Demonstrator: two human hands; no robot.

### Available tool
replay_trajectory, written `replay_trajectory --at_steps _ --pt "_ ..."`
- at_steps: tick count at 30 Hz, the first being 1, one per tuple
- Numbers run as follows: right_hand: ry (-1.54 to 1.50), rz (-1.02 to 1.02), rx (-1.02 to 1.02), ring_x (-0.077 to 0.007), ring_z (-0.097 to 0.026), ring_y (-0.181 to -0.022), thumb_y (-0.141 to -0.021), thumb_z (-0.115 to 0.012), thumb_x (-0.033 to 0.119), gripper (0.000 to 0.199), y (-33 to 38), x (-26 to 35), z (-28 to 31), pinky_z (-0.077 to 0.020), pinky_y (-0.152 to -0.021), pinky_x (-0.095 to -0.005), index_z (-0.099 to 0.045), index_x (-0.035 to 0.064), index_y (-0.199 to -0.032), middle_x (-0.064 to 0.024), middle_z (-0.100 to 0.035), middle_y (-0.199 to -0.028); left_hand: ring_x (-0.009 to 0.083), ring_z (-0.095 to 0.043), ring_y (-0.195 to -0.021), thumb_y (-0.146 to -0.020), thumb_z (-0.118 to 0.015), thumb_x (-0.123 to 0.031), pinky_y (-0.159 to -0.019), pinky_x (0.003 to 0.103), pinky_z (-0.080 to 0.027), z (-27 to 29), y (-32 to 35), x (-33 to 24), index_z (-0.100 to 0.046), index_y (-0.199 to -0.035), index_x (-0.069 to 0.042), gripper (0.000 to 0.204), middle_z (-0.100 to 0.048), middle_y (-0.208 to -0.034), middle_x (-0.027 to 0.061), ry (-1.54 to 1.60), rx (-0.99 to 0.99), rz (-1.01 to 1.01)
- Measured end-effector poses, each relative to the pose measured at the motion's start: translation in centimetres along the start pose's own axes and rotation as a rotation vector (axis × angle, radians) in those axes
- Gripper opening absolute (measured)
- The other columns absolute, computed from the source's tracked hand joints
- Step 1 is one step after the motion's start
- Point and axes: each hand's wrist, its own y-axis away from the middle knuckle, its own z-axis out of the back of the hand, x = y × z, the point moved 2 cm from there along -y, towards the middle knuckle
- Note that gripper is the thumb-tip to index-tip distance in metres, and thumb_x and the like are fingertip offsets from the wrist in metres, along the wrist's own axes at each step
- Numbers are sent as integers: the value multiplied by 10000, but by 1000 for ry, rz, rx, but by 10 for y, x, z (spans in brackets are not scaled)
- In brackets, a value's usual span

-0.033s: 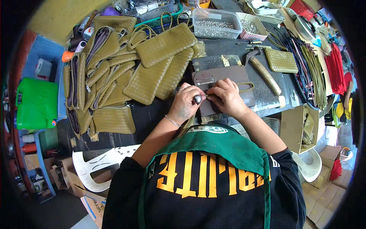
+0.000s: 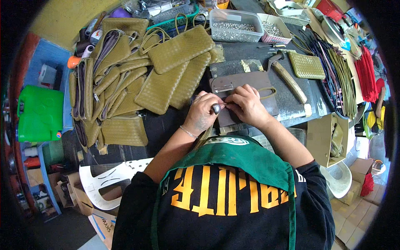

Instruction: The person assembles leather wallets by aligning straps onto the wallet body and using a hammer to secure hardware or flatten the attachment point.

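Note:
My left hand (image 2: pixel 202 113) and my right hand (image 2: pixel 248 104) meet over a brown leather pad (image 2: pixel 250 81) on the dark bench. The left hand grips a small tool with a rounded metal head (image 2: pixel 216 109). An olive woven strip (image 2: pixel 204 137) hangs down from under that hand toward my green apron. My right hand pinches the strip's end right beside the tool head. Past the right hand, an olive strap loop (image 2: pixel 268 89) lies on the pad, and a metal clip (image 2: pixel 223 87) sits at the pad's left end.
A heap of olive woven pouches (image 2: pixel 158 71) fills the bench's left. A wooden-handled hammer (image 2: pixel 287 77) and one olive pouch (image 2: pixel 306 65) lie to the right. Behind stands a clear box of metal bits (image 2: pixel 235 25). Strap bundles (image 2: pixel 337 71) lie far right, and a green plastic box (image 2: pixel 39 112) far left.

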Motion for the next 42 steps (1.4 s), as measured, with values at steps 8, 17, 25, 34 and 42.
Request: replay_trajectory --at_steps 8,17,25,34,42 --pt "-13 -280 619 -274 -597 -838 -725 -603 256 204 -31 7 9 -459 -729 -387 -644 89 -834 -114 -629 -846 164 -488 -621 -690 -702 -119 -579 289 -398 14 3 -16 -580 -686 -19 158 -509 -651 58 106 248 684" --pt "165 -373 770 -297 -613 -766 -642 -670 277 249 -60 2 0 -480 -698 -366 -671 82 -797 -140 -635 -777 104 -521 -680 -651 -746 -210 -602 265 -416 -5 18 27 -596 -791 -20 280 -592 -735 40 424 257 761" --pt "248 -316 826 -293 -612 -720 -580 -726 318 309 -73 2 0 -481 -686 -354 -669 52 -728 -140 -633 -738 136 -541 -862 -691 -706 -70 -831 260 -400 -3 14 24 -538 -986 1 347 -593 -940 49 661 315 920" --pt "276 -456 981 -266 -602 -905 -620 -747 332 399 -76 5 5 -465 -718 -478 -660 140 -958 -68 -638 -965 172 -416 -691 -644 -669 -87 -629 273 -379 11 -2 0 -450 -830 -18 295 -425 -793 78 406 76 312" --pt "247 -375 850 -283 -619 -735 -593 -705 302 279 -70 6 10 -492 -650 -387 -672 110 -792 -102 -642 -765 247 -499 -672 -696 -660 -70 -631 344 -426 -2 -3 -15 -469 -781 -21 214 -472 -727 86 -48 209 165"
